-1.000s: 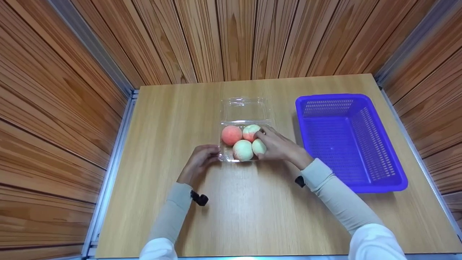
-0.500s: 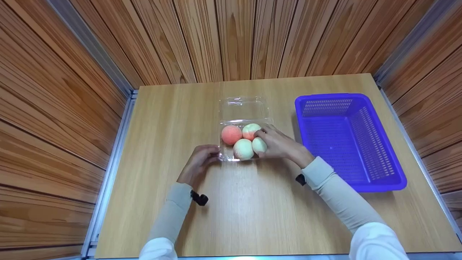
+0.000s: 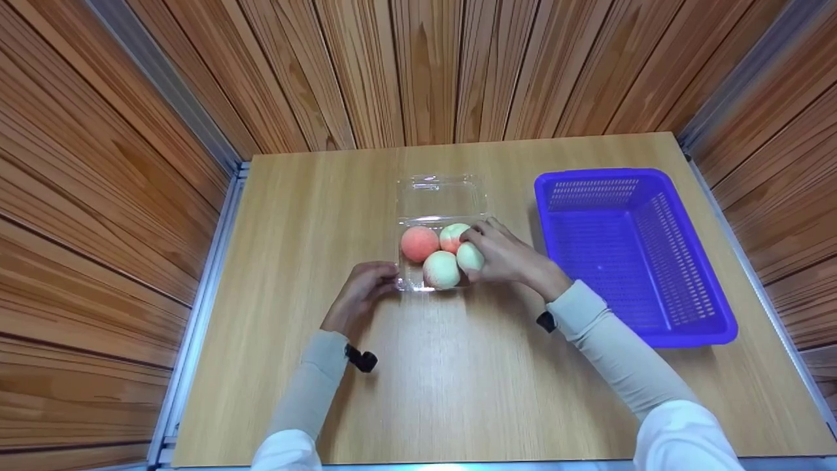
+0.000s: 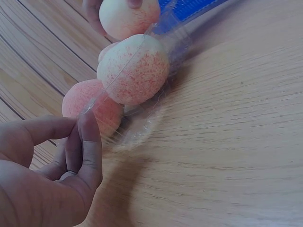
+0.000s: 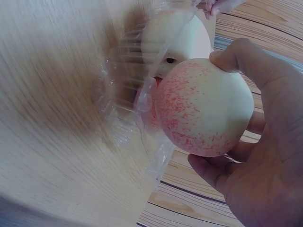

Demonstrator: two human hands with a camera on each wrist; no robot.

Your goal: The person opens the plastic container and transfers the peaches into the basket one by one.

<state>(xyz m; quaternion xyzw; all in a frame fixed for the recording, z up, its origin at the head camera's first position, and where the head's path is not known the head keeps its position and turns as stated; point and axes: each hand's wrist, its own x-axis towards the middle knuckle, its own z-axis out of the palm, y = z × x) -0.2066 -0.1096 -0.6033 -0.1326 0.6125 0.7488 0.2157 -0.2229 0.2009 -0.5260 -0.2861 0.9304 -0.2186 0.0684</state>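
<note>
An opened clear plastic clamshell box (image 3: 410,285) stands mid-table, its lid (image 3: 439,199) folded back. My left hand (image 3: 363,291) pinches the box's left rim between thumb and fingers, plain in the left wrist view. A pale, pink-flecked peach (image 5: 203,109) is gripped by my right hand (image 3: 507,255) at the box's right front, at about rim height. Inside the box lie a pinkish-red peach (image 3: 420,244) at back left, a two-toned peach (image 3: 452,237) at back right, partly behind my right fingers, and a pale peach (image 3: 441,269) at the front.
To the right stands a purple plastic basket (image 3: 592,261) with slotted sides, close to my right forearm. Wood-panelled walls (image 3: 425,72) and metal rails border the wooden table (image 3: 444,379). Each wrist carries a small black camera.
My right hand and the peach in it have shifted slightly up and away from the front of the box. The left hand keeps its place on the rim.
</note>
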